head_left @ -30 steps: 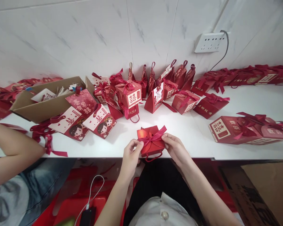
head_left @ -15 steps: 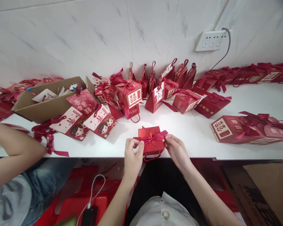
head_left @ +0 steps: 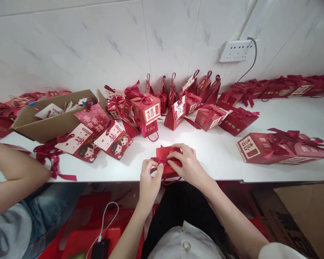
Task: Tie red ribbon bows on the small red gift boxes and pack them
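Note:
A small red gift box (head_left: 161, 152) sits near the front edge of the white table, with a dark red ribbon (head_left: 162, 159) across its top. My left hand (head_left: 151, 172) pinches the ribbon at the left side of the box, thumb against forefinger. Over the box's right half lies my right hand (head_left: 187, 163), its fingertips closed on the ribbon at the bow's middle. It hides much of the box and the ribbon's right end. A red cord handle (head_left: 171, 182) hangs at the box's front.
Behind stand several red gift boxes, among them a double-happiness box (head_left: 147, 109). Printed card boxes (head_left: 113, 139) and an open cardboard carton (head_left: 43, 127) are at left. Long boxes (head_left: 283, 147) lie at right. Another person's arm (head_left: 14, 167) rests on the left edge.
My right hand has moved left from the ribbon's right end to the bow's middle, now covering part of the box. My left hand keeps its pinch. The view has shifted slightly.

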The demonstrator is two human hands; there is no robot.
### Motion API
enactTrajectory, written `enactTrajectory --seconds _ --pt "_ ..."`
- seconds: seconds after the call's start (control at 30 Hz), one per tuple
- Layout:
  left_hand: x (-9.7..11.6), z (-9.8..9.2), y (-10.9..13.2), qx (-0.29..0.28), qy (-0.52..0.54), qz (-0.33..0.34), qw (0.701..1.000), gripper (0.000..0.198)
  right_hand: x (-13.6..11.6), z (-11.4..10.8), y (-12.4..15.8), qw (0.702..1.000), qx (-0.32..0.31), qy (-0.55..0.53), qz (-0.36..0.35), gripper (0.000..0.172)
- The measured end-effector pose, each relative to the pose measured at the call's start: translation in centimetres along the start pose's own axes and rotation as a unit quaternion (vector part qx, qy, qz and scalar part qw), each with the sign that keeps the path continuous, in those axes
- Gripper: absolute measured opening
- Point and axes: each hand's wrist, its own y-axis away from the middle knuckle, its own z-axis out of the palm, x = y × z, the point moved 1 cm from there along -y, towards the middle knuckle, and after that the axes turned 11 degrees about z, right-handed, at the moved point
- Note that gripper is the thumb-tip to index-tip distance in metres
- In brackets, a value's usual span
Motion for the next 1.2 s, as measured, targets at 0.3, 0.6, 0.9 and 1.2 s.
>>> enactTrajectory --seconds 0.3,0.6,0.9,1.2 --pt "-0.1 0.1 -0.2 -0.002 -0.029 0.027 0.999 0.015 0.1 0.5 0.5 1.000 0.023 -0.002 0.015 0.010" --pt "-0.3 0.6 0.2 0.004 -0.066 0.071 0.995 0.013 -2.3 -0.2 -2.7 0.990 -0.115 0.057 -0.051 0.010" --pt "0.1 0.9 0.4 -0.006 -0.129 0.166 0.978 0.019 -0.9 0.2 -3.9 0.989 -0.107 -0.074 0.075 0.009" --pt "-0.2 1.2 0.0 -0.072 -0.194 0.299 0.932 0.042 0.6 -1.8 -4.4 0.987 -0.040 -0.057 0.143 0.012"
